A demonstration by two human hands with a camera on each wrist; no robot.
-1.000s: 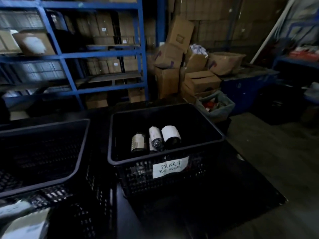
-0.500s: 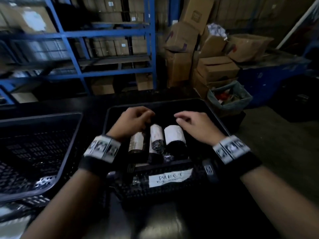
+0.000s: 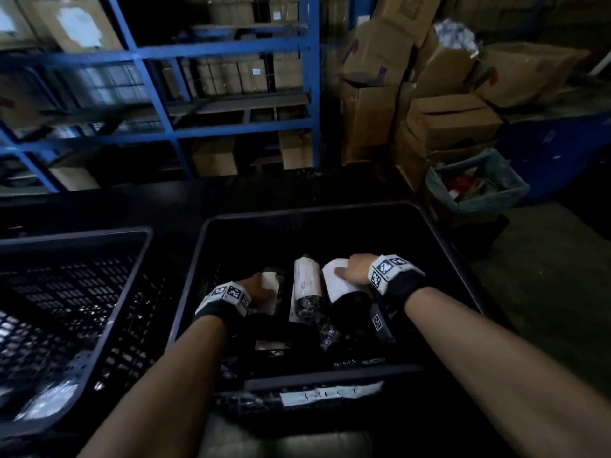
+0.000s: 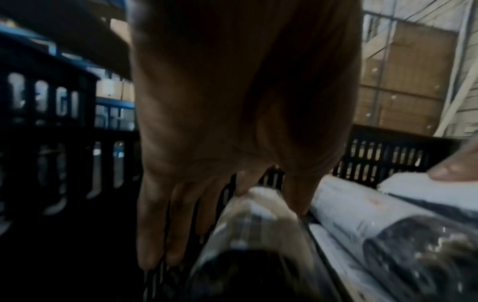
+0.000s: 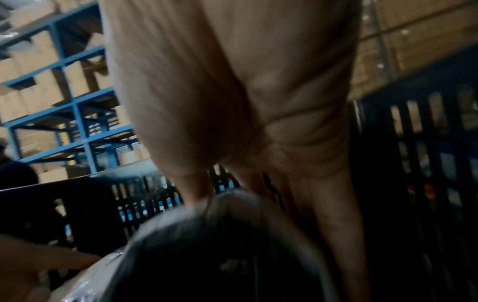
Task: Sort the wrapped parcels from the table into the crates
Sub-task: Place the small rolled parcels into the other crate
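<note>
Inside the right-hand crate [image 3: 211, 246] three wrapped parcels lie side by side. The left hand [image 3: 256, 289] has its grip clamped on the left parcel [image 3: 269, 285], thumb and fingers on either side. The right hand [image 3: 352, 269] clasps the right parcel [image 3: 340, 289]. The middle parcel [image 3: 307, 285] lies untouched between them. Left of this, another crate [image 3: 109, 312] stands on the worktop [image 3: 172, 206].

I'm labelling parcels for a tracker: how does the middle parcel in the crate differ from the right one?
The middle parcel looks slimmer; the right parcel looks fatter. The middle one's pale label runs along most of its length, while the right one's white label covers only its far end, leaving a dark near end. No hand touches the middle one; the right hand grips the right one. Both lie lengthwise, side by side, in the same black crate.
</note>
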